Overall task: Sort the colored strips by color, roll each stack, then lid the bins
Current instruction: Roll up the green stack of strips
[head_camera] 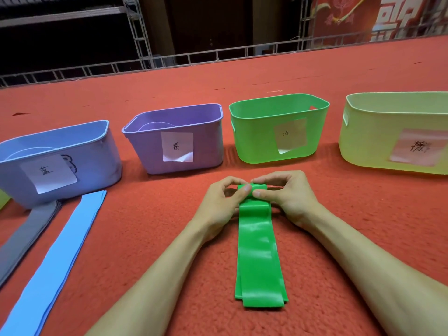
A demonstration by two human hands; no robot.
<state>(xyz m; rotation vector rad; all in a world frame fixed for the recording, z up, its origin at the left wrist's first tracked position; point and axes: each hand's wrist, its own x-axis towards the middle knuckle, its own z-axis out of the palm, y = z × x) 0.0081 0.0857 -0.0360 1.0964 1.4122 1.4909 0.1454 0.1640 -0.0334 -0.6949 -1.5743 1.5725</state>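
A stack of green strips [258, 253] lies lengthwise on the red carpet in front of me. Its far end is curled into a small roll. My left hand [221, 202] and my right hand [288, 197] pinch that roll from either side, thumbs and fingertips on it. Behind the hands stands the green bin [278, 128] with a paper label. A stack of blue strips [60, 258] and a stack of grey strips [29, 234] lie flat at the left, their far ends by the blue bin [58, 161]. The purple bin [177, 139] stands between blue and green.
A pale yellow-green bin [395, 132] stands at the far right. White round shapes show inside the blue and purple bins. A sliver of yellow-green [3, 200] shows at the left edge. A metal truss railing [169, 61] borders the carpet at the back.
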